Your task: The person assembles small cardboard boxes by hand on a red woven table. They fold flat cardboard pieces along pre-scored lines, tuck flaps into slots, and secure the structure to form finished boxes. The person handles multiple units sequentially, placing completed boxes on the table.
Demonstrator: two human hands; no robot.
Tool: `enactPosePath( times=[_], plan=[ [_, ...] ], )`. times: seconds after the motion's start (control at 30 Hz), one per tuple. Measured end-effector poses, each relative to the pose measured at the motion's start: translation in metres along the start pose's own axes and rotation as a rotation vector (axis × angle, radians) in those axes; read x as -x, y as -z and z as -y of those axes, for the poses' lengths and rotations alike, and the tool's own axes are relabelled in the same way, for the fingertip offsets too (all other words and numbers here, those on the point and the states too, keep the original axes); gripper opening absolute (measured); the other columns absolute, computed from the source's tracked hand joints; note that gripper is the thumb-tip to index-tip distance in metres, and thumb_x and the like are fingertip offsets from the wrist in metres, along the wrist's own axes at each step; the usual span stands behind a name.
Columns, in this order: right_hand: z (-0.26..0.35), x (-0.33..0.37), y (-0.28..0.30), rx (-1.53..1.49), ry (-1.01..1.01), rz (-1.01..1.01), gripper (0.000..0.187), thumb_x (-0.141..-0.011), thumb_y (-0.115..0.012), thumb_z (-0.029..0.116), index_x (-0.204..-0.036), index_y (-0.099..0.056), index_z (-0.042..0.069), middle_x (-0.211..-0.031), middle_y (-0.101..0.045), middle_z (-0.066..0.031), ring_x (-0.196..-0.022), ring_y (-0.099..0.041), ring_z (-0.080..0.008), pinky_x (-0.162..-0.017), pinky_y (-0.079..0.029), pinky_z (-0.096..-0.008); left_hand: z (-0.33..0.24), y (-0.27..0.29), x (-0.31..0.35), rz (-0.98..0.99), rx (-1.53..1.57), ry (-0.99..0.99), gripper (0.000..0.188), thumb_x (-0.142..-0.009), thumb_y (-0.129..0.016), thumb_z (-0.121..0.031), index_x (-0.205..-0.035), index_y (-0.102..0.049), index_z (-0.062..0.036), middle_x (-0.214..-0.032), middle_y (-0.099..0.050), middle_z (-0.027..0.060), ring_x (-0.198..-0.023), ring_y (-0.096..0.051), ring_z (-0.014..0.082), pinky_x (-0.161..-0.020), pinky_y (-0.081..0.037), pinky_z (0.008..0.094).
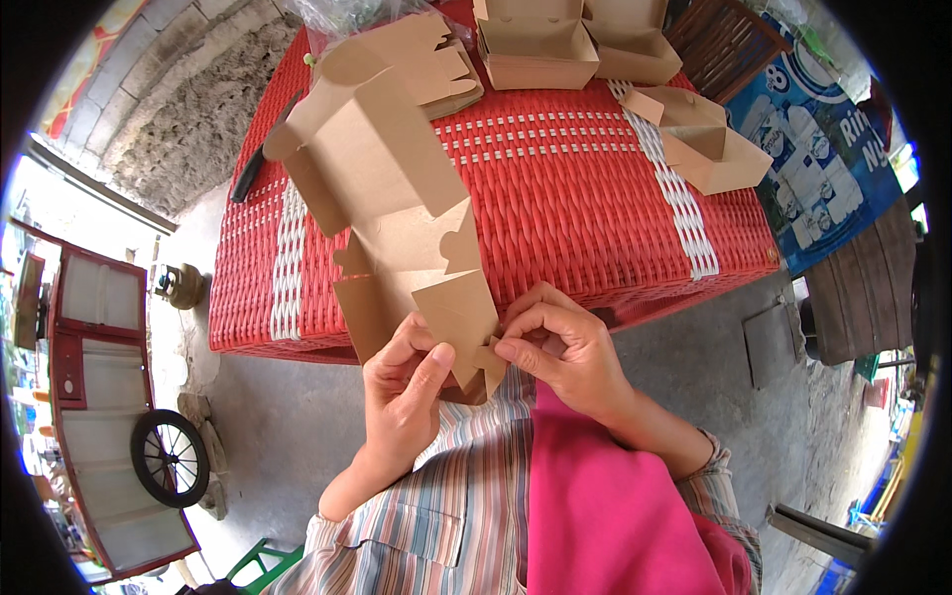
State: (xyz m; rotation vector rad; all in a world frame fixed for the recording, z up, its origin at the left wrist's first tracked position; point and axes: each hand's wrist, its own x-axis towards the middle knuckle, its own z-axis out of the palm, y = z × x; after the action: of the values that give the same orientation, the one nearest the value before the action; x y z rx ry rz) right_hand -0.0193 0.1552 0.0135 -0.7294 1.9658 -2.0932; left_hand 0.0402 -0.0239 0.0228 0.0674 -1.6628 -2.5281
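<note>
A partly folded brown cardboard box (382,164) stretches from the middle of the red woven table toward me, its near end overhanging the front edge. My left hand (405,392) is closed on the near end, with the thumb on the outside of a raised panel. At the near right corner my right hand (565,352) pinches a small tab of the same box between thumb and fingers. The box's far half has its side walls raised and its lid part spread open.
Flat cardboard blanks (421,59) lie stacked at the back left beside a plastic bag (347,12). Folded boxes (540,50) stand at the back, and another open box (719,149) is at the right. A black-handled knife (250,174) lies along the table's (555,198) left edge.
</note>
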Motion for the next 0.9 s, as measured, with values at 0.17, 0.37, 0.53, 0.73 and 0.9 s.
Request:
enactPosePath(
  times=[0.17, 0.37, 0.53, 0.73, 0.9],
  plan=[
    [-0.002, 0.001, -0.009, 0.134, 0.077, -0.123, 0.01, -0.084, -0.072, -0.001, -0.09, -0.063, -0.002, -0.09, -0.055, -0.0069, -0.081, -0.062, -0.0136, -0.073, -0.054, -0.026, 0.001, -0.002, 0.001, 0.009, -0.096, 0.019, 0.012, -0.099, -0.055, -0.005, -0.091, -0.057, 0.0037, -0.092, -0.057, 0.0025, -0.077, -0.051, 0.0052, -0.068, -0.042, 0.0199],
    [-0.001, 0.001, -0.018, 0.102, 0.147, -0.191, 0.011, -0.084, -0.071, -0.003, -0.09, -0.063, -0.001, -0.091, -0.055, -0.0074, -0.079, -0.061, -0.0133, -0.073, -0.054, -0.0257, -0.009, -0.018, 0.009, 0.02, -0.378, -0.113, 0.019, -0.09, -0.068, -0.007, -0.104, -0.058, 0.0026, -0.097, -0.061, 0.0041, -0.086, -0.057, 0.0081, -0.073, -0.048, 0.0245],
    [0.006, -0.003, -0.014, 0.05, 0.113, -0.069, 0.01, -0.086, -0.069, -0.005, -0.094, -0.064, -0.002, -0.092, -0.056, -0.0071, -0.082, -0.062, -0.0121, -0.074, -0.054, -0.0245, -0.013, -0.021, 0.004, -0.037, -0.737, -0.267, 0.038, -0.077, -0.074, 0.001, -0.112, -0.059, 0.0021, -0.101, -0.064, 0.0132, -0.089, -0.064, 0.0264, -0.082, -0.05, 0.0322],
    [-0.004, -0.004, -0.017, -0.146, 0.071, -0.058, 0.015, -0.088, -0.066, -0.006, -0.102, -0.061, -0.002, -0.093, -0.057, -0.0065, -0.087, -0.063, -0.0106, -0.074, -0.054, -0.0241, -0.017, -0.023, 0.0, -0.042, -0.931, -0.314, 0.035, -0.077, -0.071, 0.004, -0.11, -0.063, 0.0022, -0.097, -0.068, 0.0162, -0.09, -0.066, 0.0331, -0.095, -0.047, 0.0408],
    [-0.008, -0.007, -0.021, -0.282, 0.041, -0.092, 0.034, -0.089, -0.064, -0.007, -0.12, -0.05, 0.001, -0.092, -0.057, -0.0064, -0.085, -0.063, -0.0098, -0.073, -0.054, -0.0245, -0.008, -0.017, -0.003, -0.06, -0.959, -0.451, 0.036, -0.078, -0.069, 0.006, -0.113, -0.063, 0.0017, -0.098, -0.07, 0.014, -0.091, -0.068, 0.0302, -0.098, -0.044, 0.0426]
  ],
)
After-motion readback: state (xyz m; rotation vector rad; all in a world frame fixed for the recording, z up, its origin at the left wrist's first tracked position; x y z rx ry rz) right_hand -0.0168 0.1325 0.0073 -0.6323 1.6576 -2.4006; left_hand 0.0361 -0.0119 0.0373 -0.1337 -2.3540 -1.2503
